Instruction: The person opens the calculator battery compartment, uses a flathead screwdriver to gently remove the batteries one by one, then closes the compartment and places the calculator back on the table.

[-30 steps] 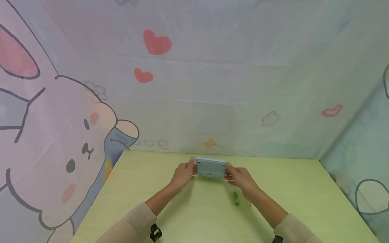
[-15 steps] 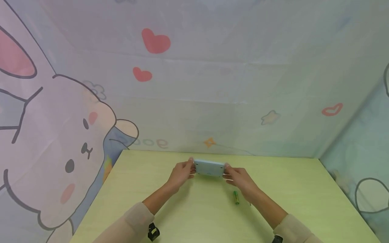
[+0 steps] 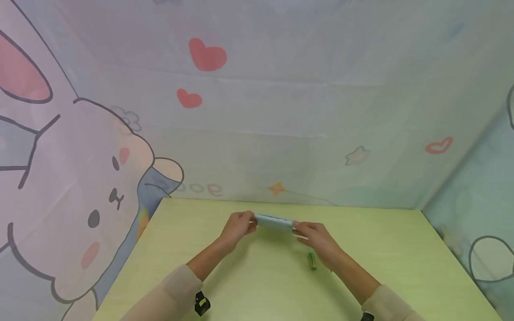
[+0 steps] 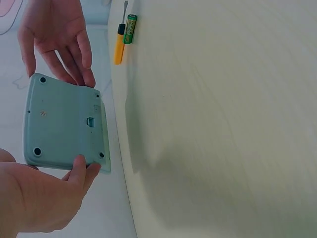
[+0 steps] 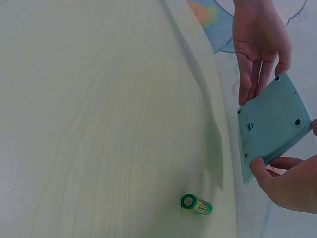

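Note:
Between both hands a pale blue calculator [image 3: 274,223] is held up above the table. My left hand [image 3: 237,229] grips its left end and my right hand [image 3: 319,238] its right end, thumbs near the upper edge. From the head it appears almost edge-on. Its underside, with round dark feet and a small latch, faces the left wrist camera, where the calculator [image 4: 64,121] fills the left part. A green battery [image 3: 312,261] lies on the table near my right forearm. Beside the battery [image 4: 130,29], a screwdriver [image 4: 119,44] with a yellow handle lies, mostly hidden from the head view.
The pale yellow-green table [image 3: 257,285] reaches back to a printed cloth wall [image 3: 273,111] with hearts and a rabbit [image 3: 80,187]. Another cloth panel [image 3: 482,191] stands at the right. Black straps with small devices [image 3: 202,304] sit at the wrists.
The calculator has tipped from showing its underside to nearly edge-on, and moved slightly left and down. Both hands keep hold of its ends. The battery stays where it was.

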`<move>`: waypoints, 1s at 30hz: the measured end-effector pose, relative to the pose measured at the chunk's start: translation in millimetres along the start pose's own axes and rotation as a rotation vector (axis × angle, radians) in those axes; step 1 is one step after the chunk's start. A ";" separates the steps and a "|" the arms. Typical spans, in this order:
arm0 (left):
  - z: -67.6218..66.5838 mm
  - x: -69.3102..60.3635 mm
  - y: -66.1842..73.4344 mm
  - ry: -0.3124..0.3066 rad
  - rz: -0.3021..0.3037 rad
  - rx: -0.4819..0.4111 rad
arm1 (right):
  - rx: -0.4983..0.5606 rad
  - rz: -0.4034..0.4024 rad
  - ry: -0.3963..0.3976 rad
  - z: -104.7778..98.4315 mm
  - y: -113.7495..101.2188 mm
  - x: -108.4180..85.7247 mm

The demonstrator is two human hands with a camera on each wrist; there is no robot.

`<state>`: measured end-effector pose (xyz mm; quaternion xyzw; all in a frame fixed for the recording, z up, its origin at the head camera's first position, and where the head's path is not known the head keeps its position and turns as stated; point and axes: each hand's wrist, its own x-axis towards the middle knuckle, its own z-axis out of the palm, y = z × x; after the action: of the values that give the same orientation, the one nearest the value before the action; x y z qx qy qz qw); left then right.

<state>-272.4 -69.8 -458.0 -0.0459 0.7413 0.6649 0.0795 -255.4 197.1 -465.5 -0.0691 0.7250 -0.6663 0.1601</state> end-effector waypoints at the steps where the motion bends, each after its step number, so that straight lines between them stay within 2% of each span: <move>1: 0.1 0.2 0.4 0.002 -0.005 -0.001 | 0.008 -0.001 0.009 0.5 0.0 -0.2; 6: 0.1 2.7 -0.5 -0.009 -0.011 -0.009 | 0.030 -0.023 0.066 4.7 1.2 -0.4; 9: -0.2 3.2 -2.1 -0.017 0.007 0.008 | 0.042 -0.029 0.095 8.2 4.3 -0.1; 17: 0.0 0.2 -3.5 0.019 0.033 0.125 | -0.002 -0.077 0.164 19.6 15.7 -0.2; 21: 0.6 -0.2 -2.2 0.040 0.031 0.143 | 0.000 -0.080 0.206 22.2 18.9 1.4; 30: 0.2 -0.6 -4.5 0.042 0.038 0.171 | 0.017 -0.059 0.269 25.5 20.5 2.3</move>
<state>-271.1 -70.1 -462.3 -0.0389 0.7976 0.5995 0.0550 -247.0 174.4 -487.7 0.0010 0.7318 -0.6802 0.0426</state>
